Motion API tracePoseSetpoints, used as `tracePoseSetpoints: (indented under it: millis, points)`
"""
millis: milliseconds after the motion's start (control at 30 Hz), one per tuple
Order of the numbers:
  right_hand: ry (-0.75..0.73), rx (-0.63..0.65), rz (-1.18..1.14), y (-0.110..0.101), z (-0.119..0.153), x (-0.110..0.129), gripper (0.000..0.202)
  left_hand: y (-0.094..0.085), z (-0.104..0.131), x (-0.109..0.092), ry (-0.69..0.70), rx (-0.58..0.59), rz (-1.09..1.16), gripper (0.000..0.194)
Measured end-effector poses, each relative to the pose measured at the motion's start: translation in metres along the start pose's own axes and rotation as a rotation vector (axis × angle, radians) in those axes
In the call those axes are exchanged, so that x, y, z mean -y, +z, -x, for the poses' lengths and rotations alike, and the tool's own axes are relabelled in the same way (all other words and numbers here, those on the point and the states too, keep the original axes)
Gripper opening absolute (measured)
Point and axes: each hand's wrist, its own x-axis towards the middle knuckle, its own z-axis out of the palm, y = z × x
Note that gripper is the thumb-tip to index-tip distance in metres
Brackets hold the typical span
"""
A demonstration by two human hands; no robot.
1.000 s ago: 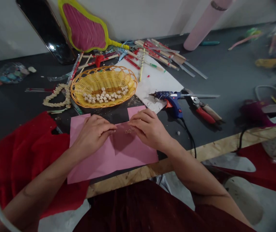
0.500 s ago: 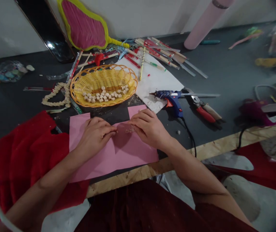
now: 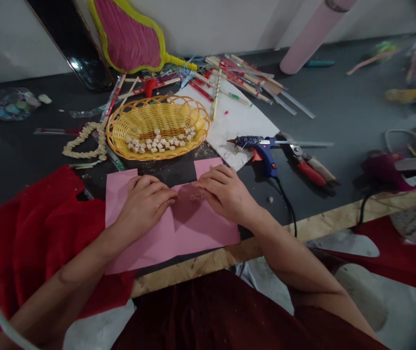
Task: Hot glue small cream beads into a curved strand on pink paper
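Both hands are over a pink sheet of paper [image 3: 146, 250] at the table's front edge. My left hand [image 3: 146, 199] is closed in a pinch. A tiny beige bit shows at its fingertips, too small to name. Across a short gap, my right hand [image 3: 228, 192] is closed too, fingers pointing left. Small beige crumb-like bits [image 3: 196, 197] lie or hang by its fingertips; whether it grips them I cannot tell. Behind the paper, a yellow woven basket [image 3: 120, 119] holds many small beige cubes [image 3: 157, 142]. To its left lies a heart-shaped chain of beige pieces [image 3: 71, 148].
A blue glue gun [image 3: 264, 153] with its cord and red-handled pliers [image 3: 310, 170] lie at right. Red cloth [image 3: 47, 218] spreads at left. Behind are scattered sticks [image 3: 244, 80], white paper [image 3: 244, 114], a pink bottle [image 3: 308, 41], a fan [image 3: 131, 39] and a phone [image 3: 80, 53].
The whole view has shifted slightly. Both hands stay almost in place over the pink paper, with only small finger movement at most.
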Motion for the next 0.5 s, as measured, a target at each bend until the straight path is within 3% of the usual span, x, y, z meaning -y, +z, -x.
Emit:
tracePoseSetpoints:
  millis: [233,500]
  points:
    - [0.009,0.016,-0.008,-0.0005,-0.0001,-0.0008,0.021,-0.0050,0.0020,-0.0019,0.017,-0.020,-0.074,0.028]
    - [-0.001,0.011,0.022,-0.0009,0.0000,0.0020,0.020,-0.0029,-0.0013,-0.0032,0.003,-0.021,0.011,0.027]
